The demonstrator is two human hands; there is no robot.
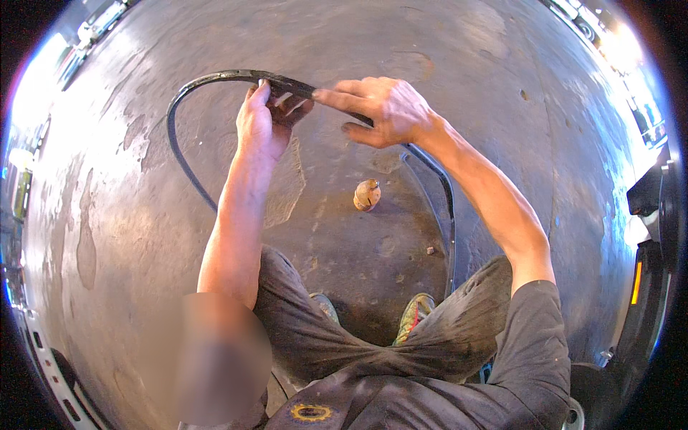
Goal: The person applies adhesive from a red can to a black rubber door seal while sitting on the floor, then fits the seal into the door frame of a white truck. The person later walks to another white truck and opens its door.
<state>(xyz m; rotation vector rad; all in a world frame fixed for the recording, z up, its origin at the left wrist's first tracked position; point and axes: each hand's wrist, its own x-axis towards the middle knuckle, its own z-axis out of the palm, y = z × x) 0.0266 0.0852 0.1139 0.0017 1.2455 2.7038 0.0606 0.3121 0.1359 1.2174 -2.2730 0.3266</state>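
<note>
A long black rubber strip (247, 74), like a seal, arches across in front of me in a wide loop. My left hand (266, 123) holds it from below, thumb pressed against it and fingers curled beneath. Just to the right, my right hand (383, 111) has the strip between its fingers and thumb, the index finger lying along it. Past that hand the strip bends down toward my right knee. Its left end runs behind my left forearm and is hidden there.
On the grey, stained floor (344, 258) between my feet and hands sits a tan rounded lump (367, 195) with dark cracks. A small pebble-like bit (431, 251) lies near the strip. Dark equipment (648, 287) stands at the far right, and a metal rail with slots (54, 373) at lower left.
</note>
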